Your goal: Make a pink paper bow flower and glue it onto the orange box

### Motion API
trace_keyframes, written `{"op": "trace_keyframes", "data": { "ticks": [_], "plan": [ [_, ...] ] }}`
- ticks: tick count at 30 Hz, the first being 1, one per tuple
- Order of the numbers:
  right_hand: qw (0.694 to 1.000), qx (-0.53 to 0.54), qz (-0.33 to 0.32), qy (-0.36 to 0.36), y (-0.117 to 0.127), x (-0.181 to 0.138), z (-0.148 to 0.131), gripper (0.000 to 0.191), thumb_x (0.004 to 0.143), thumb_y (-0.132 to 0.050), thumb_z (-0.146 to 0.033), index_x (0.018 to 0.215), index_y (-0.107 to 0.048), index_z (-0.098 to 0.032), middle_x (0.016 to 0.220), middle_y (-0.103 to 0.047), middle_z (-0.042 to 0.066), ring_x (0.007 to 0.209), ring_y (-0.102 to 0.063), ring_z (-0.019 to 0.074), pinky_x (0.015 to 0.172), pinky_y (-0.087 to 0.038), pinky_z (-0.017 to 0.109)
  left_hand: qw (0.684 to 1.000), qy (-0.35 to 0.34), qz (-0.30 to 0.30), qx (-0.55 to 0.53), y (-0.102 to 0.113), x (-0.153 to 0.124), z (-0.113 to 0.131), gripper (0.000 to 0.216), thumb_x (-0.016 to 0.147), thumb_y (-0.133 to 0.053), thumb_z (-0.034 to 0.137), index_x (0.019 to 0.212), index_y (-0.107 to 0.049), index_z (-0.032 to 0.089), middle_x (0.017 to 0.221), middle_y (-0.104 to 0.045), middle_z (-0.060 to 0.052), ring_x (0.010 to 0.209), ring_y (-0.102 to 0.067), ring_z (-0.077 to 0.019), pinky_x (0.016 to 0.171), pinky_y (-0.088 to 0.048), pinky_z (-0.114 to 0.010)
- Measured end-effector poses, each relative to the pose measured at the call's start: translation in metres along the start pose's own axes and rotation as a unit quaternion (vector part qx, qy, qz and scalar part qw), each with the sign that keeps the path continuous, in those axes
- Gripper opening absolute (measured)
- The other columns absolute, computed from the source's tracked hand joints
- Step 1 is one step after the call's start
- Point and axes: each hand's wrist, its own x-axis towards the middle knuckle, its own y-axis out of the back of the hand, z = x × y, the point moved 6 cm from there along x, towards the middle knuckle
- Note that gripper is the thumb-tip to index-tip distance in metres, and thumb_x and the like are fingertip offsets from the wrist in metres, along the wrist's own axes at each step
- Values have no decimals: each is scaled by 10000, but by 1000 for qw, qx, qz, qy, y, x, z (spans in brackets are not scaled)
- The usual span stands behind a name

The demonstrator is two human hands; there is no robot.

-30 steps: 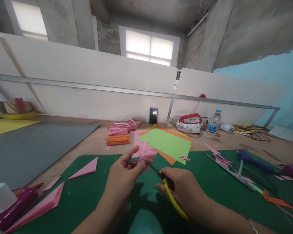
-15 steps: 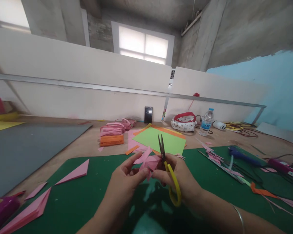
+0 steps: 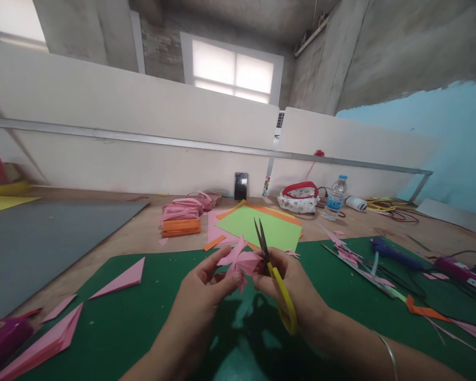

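A pink folded-paper flower (image 3: 238, 260) with pointed petals is pinched between the thumb and fingers of my left hand (image 3: 204, 291). My right hand (image 3: 295, 280) has yellow-handled scissors (image 3: 284, 302) hooked on it, their dark blades pointing up and a little apart. The right fingertips rest at the flower's right petal; whether they grip it is hard to tell. Both hands hover over a green cutting mat (image 3: 150, 323). Folded pink paper triangles (image 3: 121, 279) lie on the mat to the left.
Green paper (image 3: 257, 225) over other coloured sheets lies beyond the mat, beside pink and orange paper bundles (image 3: 181, 227). Paper scraps, a blue glue gun (image 3: 394, 254) and cords lie at right; a purple tool (image 3: 6, 338) sits front left. A water bottle (image 3: 335, 198) stands behind.
The right thumb has drawn back slightly from the flower's middle, and its petals show more openly. The scissors have tilted a little. My left hand stays nearly still.
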Motion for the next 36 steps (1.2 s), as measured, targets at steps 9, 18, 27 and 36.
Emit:
{"op": "trace_keyframes", "data": {
  "ticks": [9,18,27,36],
  "plan": [
    [999,-9,-8,32,1,0,1,142,663,-645,-114,785,-586,-157,699,-587,-33,651,-549,106,608,-431,214,999,-20,21,29,3,1,3,693,538,-810,257,1185,-579,169,699,-714,-13,605,-581,-109,636,-441,-221],
    [1000,15,9,13,3,2,10,266,659,-721,-217,887,-597,-160,834,-643,16,787,-612,155,729,-481,267,996,-28,27,78,0,-1,1,658,536,-799,276,1156,-606,165,537,-659,30,522,-536,-103,567,-391,-208],
    [998,47,34,2,7,1,13,356,633,-748,-225,947,-590,-166,830,-653,20,799,-619,165,749,-488,288,997,-32,35,62,2,0,3,703,533,-803,265,1191,-577,165,590,-700,5,577,-576,-115,634,-425,-221],
    [998,56,25,-12,4,1,15,368,615,-756,-233,941,-601,-166,749,-590,-19,713,-583,131,669,-468,245,996,-44,45,61,1,-3,5,695,553,-794,267,1201,-568,160,535,-655,39,542,-564,-111,589,-421,-219]
  ]
}}
